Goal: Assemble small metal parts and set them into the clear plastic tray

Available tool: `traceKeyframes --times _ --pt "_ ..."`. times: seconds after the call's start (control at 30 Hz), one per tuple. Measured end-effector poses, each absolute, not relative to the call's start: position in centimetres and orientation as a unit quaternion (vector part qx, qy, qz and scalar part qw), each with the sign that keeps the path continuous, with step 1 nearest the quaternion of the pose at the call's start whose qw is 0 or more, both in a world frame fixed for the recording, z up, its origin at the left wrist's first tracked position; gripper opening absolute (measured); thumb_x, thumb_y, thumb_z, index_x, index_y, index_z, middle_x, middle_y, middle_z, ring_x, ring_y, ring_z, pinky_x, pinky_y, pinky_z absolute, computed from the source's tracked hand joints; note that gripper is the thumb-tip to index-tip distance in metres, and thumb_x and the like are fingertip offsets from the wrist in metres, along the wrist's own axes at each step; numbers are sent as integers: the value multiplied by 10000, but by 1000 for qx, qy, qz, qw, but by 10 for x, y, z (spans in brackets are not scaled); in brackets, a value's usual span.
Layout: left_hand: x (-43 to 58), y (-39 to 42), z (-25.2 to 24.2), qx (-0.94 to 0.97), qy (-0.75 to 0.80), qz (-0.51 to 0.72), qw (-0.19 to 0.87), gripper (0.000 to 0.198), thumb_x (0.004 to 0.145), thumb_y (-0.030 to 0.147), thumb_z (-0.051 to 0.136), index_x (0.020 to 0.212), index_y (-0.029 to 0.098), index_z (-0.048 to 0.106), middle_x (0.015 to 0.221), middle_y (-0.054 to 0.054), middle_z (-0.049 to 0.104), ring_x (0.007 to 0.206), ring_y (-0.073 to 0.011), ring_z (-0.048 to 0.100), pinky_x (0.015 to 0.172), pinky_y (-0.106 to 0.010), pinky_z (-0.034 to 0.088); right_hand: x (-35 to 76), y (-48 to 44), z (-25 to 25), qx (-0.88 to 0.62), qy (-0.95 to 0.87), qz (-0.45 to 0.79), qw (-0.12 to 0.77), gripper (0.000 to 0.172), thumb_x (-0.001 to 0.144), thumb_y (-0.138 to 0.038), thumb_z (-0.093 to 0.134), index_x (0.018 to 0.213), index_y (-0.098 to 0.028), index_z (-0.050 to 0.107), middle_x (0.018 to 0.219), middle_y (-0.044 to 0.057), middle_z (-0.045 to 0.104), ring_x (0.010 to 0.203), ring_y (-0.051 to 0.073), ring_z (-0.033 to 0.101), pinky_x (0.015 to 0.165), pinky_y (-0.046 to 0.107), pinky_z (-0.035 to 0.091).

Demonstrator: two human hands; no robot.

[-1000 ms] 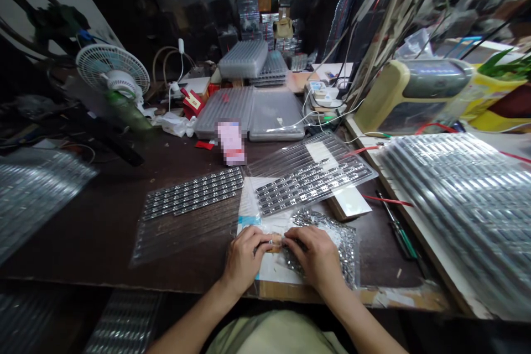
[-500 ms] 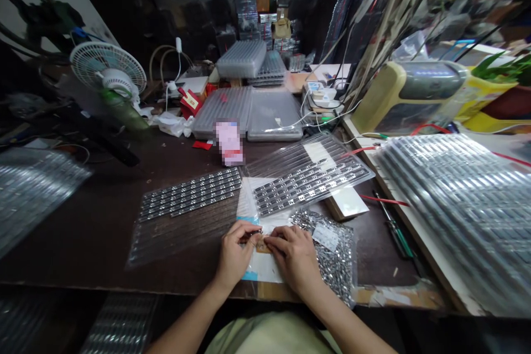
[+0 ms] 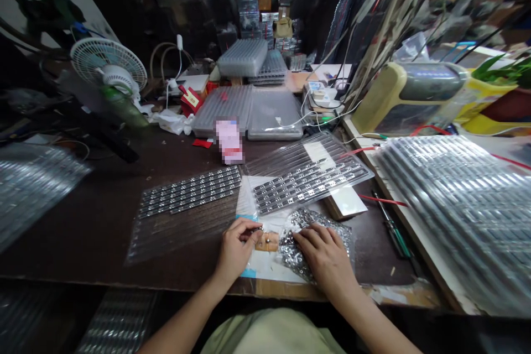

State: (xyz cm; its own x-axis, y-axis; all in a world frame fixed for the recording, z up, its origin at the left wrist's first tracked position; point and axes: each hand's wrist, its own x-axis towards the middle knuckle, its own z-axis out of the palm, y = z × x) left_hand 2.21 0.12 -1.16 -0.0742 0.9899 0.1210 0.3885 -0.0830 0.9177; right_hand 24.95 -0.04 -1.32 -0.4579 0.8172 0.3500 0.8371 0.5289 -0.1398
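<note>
My left hand [image 3: 236, 249] is pinched almost shut on a tiny shiny metal bit [image 3: 260, 229], which looks light and easy to drop, so I'd hold it by the edges. My right hand [image 3: 326, 254] lies open on a soft, slippery plastic bag of metal bits [image 3: 296, 249] on the desk [image 3: 83, 221].

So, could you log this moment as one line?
left hand: pinching small metal piece | right hand: on plastic bag of metal parts

A bag of metal parts [image 3: 315, 249] lies on paper [image 3: 265, 271], before a plastic tray [image 3: 327, 152].
</note>
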Motion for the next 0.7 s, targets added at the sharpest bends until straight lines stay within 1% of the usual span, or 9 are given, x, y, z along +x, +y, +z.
traceKeyframes --times 0.1,0.17,0.27,0.3,0.33,0.47,0.57,0.7 --pt "24 5 -7 603 581 435 330 143 828 248 595 871 174 709 876 -61 654 786 -164 632 595 -223 503 241 2 -13 -498 -838 -16 223 181 923 -219 492 918 -235 672 836 23 670 908 194 528 858 339 336" --pt "28 6 -4 633 571 427 302 126 830 226 601 872 184 711 868 -53 656 789 -161 625 636 -237 500 237 4 -12 -505 -826 -9 251 196 934 -247 480 873 -231 666 823 27 666 895 193 526 833 336 340" --pt "36 3 -2 693 545 393 263 110 813 190 635 879 212 719 842 -35 655 799 -159 613 719 -266 493 234 6 -10 -505 -811 2 295 226 949 -271 449 874 -224 656 942 45 670 964 200 521 842 338 342" --pt "39 1 -3 709 537 380 254 116 806 184 647 888 221 721 832 -31 656 803 -161 609 735 -272 490 234 6 -9 -505 -808 8 304 224 950 -274 447 875 -221 651 961 46 668 958 200 522 836 337 346" --pt "41 -1 -4 723 530 369 246 126 800 180 657 897 228 722 824 -28 657 805 -163 606 744 -277 487 234 6 -9 -505 -805 14 310 218 949 -275 450 872 -218 645 956 45 668 930 197 525 821 333 350" --pt "45 -4 -8 745 525 350 217 138 796 170 665 910 226 720 820 -31 669 801 -171 603 739 -286 485 236 5 -7 -516 -798 32 310 198 943 -266 462 843 -201 620 831 39 662 790 182 519 736 319 356" --pt "44 -3 -10 746 526 347 218 134 793 155 666 895 223 719 818 -31 673 792 -172 605 730 -288 487 237 5 -8 -515 -797 41 313 187 942 -242 456 851 -196 614 812 40 656 782 179 530 720 316 367" --pt "44 -1 -12 745 519 348 236 133 786 140 671 872 228 721 823 -27 682 797 -171 612 735 -289 490 237 5 -11 -498 -801 52 328 167 941 -224 458 931 -190 621 827 38 663 777 175 543 713 314 392"
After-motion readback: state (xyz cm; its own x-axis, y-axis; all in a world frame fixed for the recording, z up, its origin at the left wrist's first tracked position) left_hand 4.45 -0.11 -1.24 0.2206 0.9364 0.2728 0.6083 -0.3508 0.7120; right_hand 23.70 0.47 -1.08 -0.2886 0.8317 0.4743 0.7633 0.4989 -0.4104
